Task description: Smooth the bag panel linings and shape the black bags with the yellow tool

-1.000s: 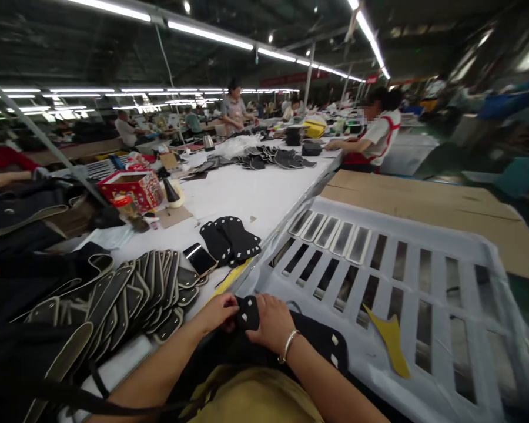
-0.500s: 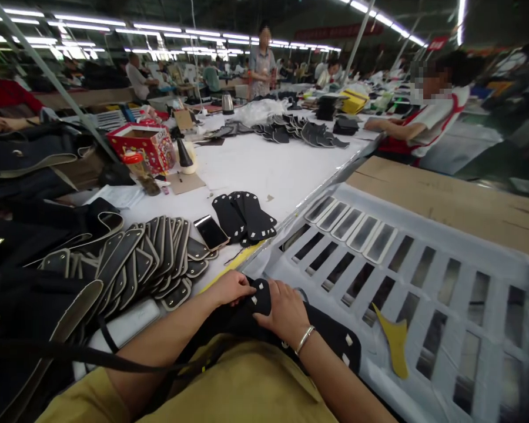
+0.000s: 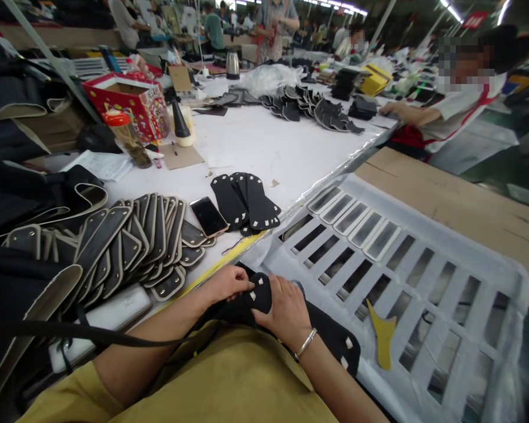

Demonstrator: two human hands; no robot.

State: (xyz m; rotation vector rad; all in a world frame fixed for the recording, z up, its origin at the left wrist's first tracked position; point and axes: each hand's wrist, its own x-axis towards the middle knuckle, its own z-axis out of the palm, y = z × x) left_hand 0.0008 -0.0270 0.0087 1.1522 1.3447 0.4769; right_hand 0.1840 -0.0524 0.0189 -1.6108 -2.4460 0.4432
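**Fingertips at the panel's rounded end: brace it firmly, work small**

The right hand (image 3: 286,305) grasps a long black panel (image 3: 324,329), thumb on one side of its rounded end, fingers spread over the other. The left hand (image 3: 229,283) has thumb and forefinger drawn together at that end, against the white patches (image 3: 253,296); whether anything is caught between them is too small to tell.

The panel lies at the near left edge of the slotted rack (image 3: 441,241), close to the body. My judgement: the brace should sit right behind the patches, so the limp end cannot fold, and the left fingertips should pick at a corner rather than drag across. The bangle (image 3: 305,343) sits near the panel and could snag it.

On the rack's near half lies a yellow scrap (image 3: 382,341); at its far left corner, a row of pale-rimmed plates (image 3: 351,216).

Left of the rack are similar black panels (image 3: 261,202), then a smartphone (image 3: 208,215), then piped straps (image 3: 156,232) heaped furthest from it.
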